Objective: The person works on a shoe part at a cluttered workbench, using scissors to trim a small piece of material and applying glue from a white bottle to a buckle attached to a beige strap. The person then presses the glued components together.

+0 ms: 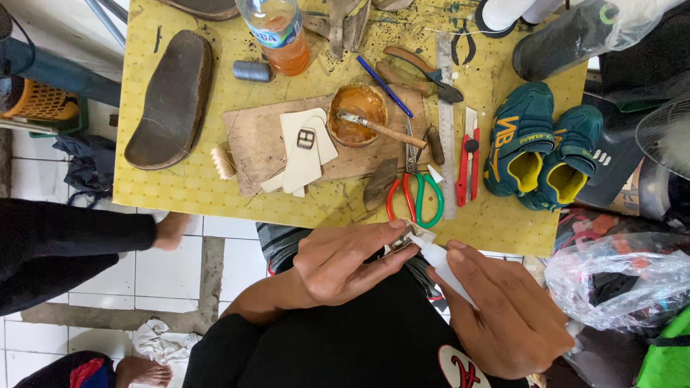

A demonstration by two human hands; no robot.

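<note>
Over a yellow worktop [180, 194] strewn with shoe soles, teal sneakers [539, 147] and scissors [415, 197], the right hand [507, 312] grips a white squeeze bottle [438, 262], its long axis angled up-left, nozzle touching a small metal-edged piece [402, 241] pinched in the left hand [345, 262]. The piece is largely hidden by fingers.

Rough wooden board [251, 136], glossy plastic bottle [277, 32], matt rubber sole [172, 100].
</note>
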